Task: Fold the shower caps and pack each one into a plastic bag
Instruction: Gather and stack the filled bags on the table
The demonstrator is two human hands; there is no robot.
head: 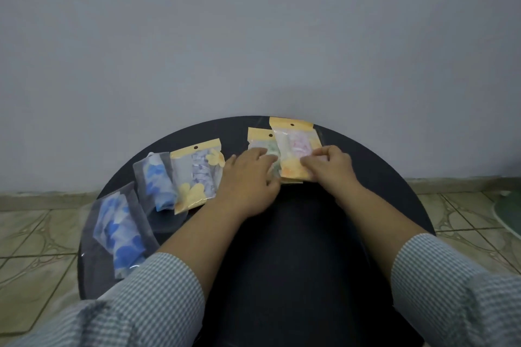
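On the round black table (380, 175) lie several plastic bags with folded shower caps inside. A yellow-topped bag with a pink cap (296, 144) lies on top of a second yellow-topped bag with a green cap (260, 141). My right hand (329, 167) pinches the lower right edge of the pink-cap bag. My left hand (249, 180) rests flat on the green-cap bag, fingers apart. To the left lie a yellow flowered bag with a pale blue cap (197, 175) and two clear bags with blue-patterned caps (155, 177) (119, 231).
A grey wall (253, 36) rises right behind the table. Tiled floor (36, 239) shows on both sides. A green round object (510, 214) sits on the floor at the far right edge. My checked sleeves (158, 290) fill the bottom corners.
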